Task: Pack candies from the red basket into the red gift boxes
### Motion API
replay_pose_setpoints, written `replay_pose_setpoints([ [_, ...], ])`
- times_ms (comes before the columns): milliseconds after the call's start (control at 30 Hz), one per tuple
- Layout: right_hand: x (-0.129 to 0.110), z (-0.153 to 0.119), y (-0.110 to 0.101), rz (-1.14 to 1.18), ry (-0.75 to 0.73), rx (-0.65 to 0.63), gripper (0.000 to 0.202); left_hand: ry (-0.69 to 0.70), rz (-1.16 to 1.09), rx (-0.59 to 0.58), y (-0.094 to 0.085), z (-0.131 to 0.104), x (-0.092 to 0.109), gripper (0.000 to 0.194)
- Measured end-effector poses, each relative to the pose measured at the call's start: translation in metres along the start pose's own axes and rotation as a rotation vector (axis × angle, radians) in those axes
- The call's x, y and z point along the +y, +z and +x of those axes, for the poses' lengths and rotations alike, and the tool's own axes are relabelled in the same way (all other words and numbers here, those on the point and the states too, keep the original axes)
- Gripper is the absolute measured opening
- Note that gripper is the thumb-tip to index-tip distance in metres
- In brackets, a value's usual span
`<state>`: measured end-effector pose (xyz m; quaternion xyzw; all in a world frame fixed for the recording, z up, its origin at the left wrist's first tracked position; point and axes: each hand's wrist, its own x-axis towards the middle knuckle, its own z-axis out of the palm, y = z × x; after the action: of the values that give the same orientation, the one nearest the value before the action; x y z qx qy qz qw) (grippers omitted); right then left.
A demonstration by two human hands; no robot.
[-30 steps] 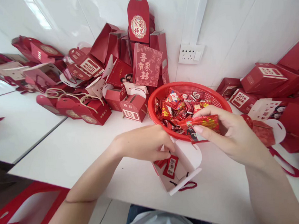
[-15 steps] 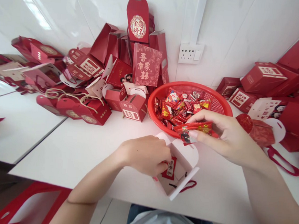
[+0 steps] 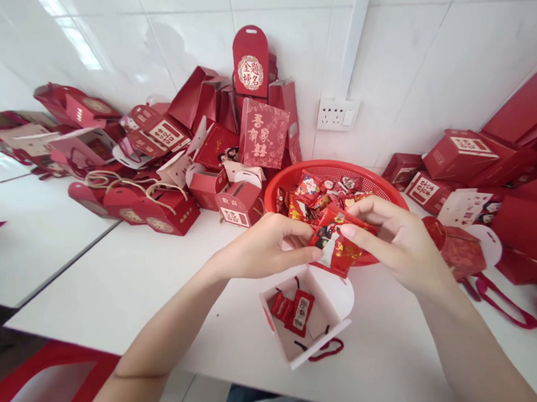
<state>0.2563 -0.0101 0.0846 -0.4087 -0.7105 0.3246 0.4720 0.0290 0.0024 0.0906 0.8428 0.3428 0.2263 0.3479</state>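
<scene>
Both of my hands pinch red candy packets [image 3: 336, 243] above the near edge of a red plastic basket [image 3: 294, 172]. My left hand [image 3: 277, 245] grips their left side, and my right hand [image 3: 386, 238] has the right side between thumb and fingers. The front packet shows a printed picture and gold lettering; how many lie behind it I cannot tell. Below my hands stands an open white-lined box [image 3: 321, 292] with a red cord at its side. Inside it lie a flat red packet [image 3: 302, 312] and small red sweets [image 3: 282, 306]. More wrapped candies [image 3: 310, 189] fill the basket.
Red gift boxes [image 3: 174, 212] with rope handles and other red boxes are heaped along the wall on the left. More boxes [image 3: 460, 157] stand at the right. A socket [image 3: 338, 115] is on the tiled wall. The white table [image 3: 150, 291] has a seam at left.
My left hand has risen out of the white-lined box and taken hold of the packets in my right hand. The packets now face the camera. The view has tilted up slightly.
</scene>
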Motion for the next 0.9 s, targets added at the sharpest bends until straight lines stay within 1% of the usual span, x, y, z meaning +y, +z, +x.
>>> replay_pose_setpoints([
  [67, -0.002, -0.001, -0.002, 0.001, 0.018, -0.031, 0.012, 0.005, -0.001, -0.025, -0.005, -0.001, -0.001, 0.027],
  [167, -0.003, -0.006, -0.002, -0.009, 0.069, -0.122, 0.012, 0.043, 0.032, -0.155, -0.017, -0.006, 0.0, 0.019],
  [233, -0.003, -0.011, 0.003, -0.007, 0.102, -0.193, 0.01, 0.031, 0.084, -0.195, -0.025, -0.01, 0.0, 0.02],
  [367, -0.004, -0.023, 0.021, -0.034, 0.177, -0.331, 0.01, -0.013, 0.23, -0.15, -0.035, -0.016, -0.002, 0.026],
  [467, -0.006, -0.029, 0.033, -0.183, 0.196, -0.491, 0.005, -0.013, 0.276, -0.142, -0.037, -0.019, -0.003, 0.028],
  [533, -0.007, -0.03, 0.035, -0.306, 0.169, -0.562, 0.006, -0.032, 0.287, -0.146, -0.039, -0.02, -0.002, 0.029],
  [667, -0.012, -0.03, 0.029, -0.459, 0.1, -0.554, 0.017, -0.067, 0.312, -0.172, -0.041, -0.02, 0.0, 0.029],
  [733, -0.015, -0.029, 0.028, -0.489, 0.048, -0.588, 0.022, -0.069, 0.329, -0.185, -0.041, -0.02, 0.0, 0.029],
  [900, -0.017, -0.031, 0.036, -0.492, -0.096, -0.85, 0.027, -0.087, 0.407, -0.195, -0.039, -0.019, -0.002, 0.033],
])
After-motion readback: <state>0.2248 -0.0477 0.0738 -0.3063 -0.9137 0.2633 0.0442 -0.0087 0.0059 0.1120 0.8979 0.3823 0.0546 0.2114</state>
